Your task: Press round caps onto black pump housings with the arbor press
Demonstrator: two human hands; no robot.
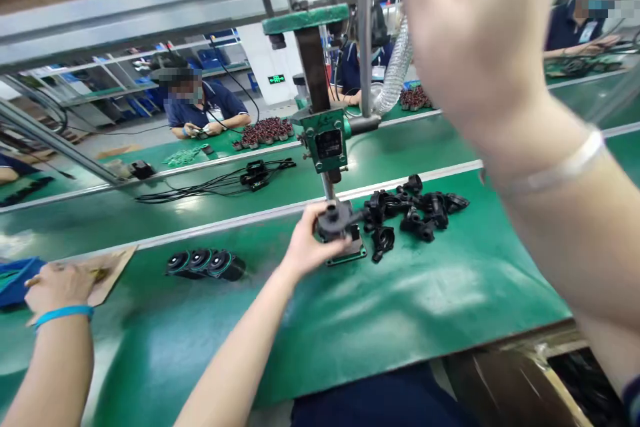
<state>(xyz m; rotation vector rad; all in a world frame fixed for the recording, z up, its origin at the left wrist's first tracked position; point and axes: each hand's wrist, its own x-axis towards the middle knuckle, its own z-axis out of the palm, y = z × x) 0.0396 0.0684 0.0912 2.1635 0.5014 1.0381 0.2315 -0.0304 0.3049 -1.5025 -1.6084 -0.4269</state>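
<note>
Fittings (433, 210), black, piled on the counter (400, 320) right of the green press (327, 137); three black cylinders (200, 263) left, co-worker's hand (63, 287) beyond. Black part (334, 221) sits just below press head, left hand (310, 243) clamped round it, forearm angled up. Right hand (485, 33) raised apart, blocking upper right; fingers cut off, can't tell its grip.

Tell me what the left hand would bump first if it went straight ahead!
Probably the arbor press's silver post, behind the round black housing that the left hand holds, though depth is unclear.
</note>
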